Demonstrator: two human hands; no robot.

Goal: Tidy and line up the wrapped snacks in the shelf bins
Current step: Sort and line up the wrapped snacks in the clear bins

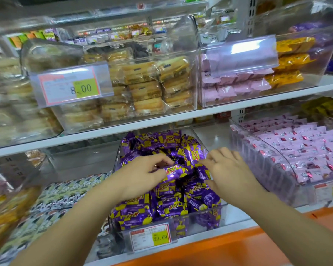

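Note:
A clear plastic bin (224,208) on the lower shelf holds several purple-and-yellow wrapped snacks (135,212). My left hand (140,175) reaches into the bin's middle and pinches one purple snack pack (176,172) between thumb and fingers. My right hand (227,167) is over the bin's right side, fingers curled down onto the purple packs there; whether it grips one I cannot tell. The packs at the back lie jumbled; those at the front stand in rough rows.
A bin of pink wrapped snacks (300,150) stands to the right, a bin of black-and-white packs (52,200) to the left. Above, clear bins hold wrapped cakes (146,87) and pink and orange packs (238,81). Price tags (152,237) hang on the bin fronts. An orange ledge (238,246) runs below.

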